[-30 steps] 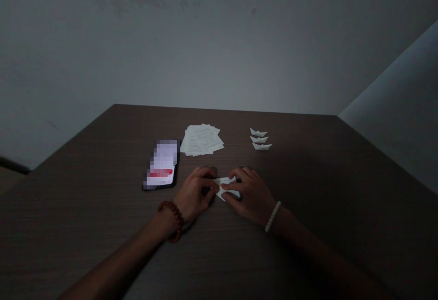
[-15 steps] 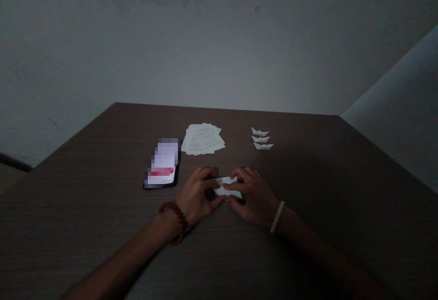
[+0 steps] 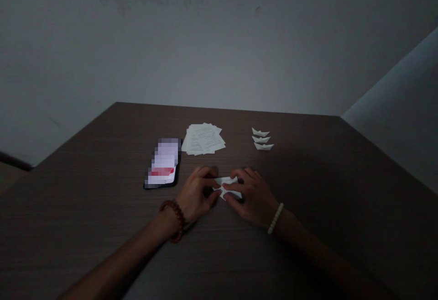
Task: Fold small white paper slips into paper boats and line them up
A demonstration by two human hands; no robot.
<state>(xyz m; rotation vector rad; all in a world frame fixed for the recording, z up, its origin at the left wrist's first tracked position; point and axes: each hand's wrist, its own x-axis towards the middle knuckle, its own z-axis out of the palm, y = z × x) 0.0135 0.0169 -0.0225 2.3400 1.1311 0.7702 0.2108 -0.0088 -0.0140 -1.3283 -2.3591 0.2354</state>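
A small sheet of printed white paper (image 3: 226, 181), partly folded, lies on the dark wooden table (image 3: 205, 263) between my hands. My left hand (image 3: 198, 192), with a brown bead bracelet at the wrist, grips its left side with thumb and forefinger. On the right side, my right hand (image 3: 255, 195), wearing a pale bead bracelet, presses the paper with its fingertips and thumb. Both thumbs and forefingers come close together at the paper's middle, where its near edge is folded inward. My fingers cover parts of the sheet.
Beyond my left hand lies a loose stack of printed paper sheets (image 3: 203, 139). A phone (image 3: 163, 163) with a lit, blurred screen rests left of it. Three folded paper boats (image 3: 263, 139) stand in a column at the back right. A wall (image 3: 219, 53) rises behind the table.
Both thumbs have moved up onto the paper from its near edge, and that edge now appears folded inward toward the middle. The phone, stack and boats have stayed put.
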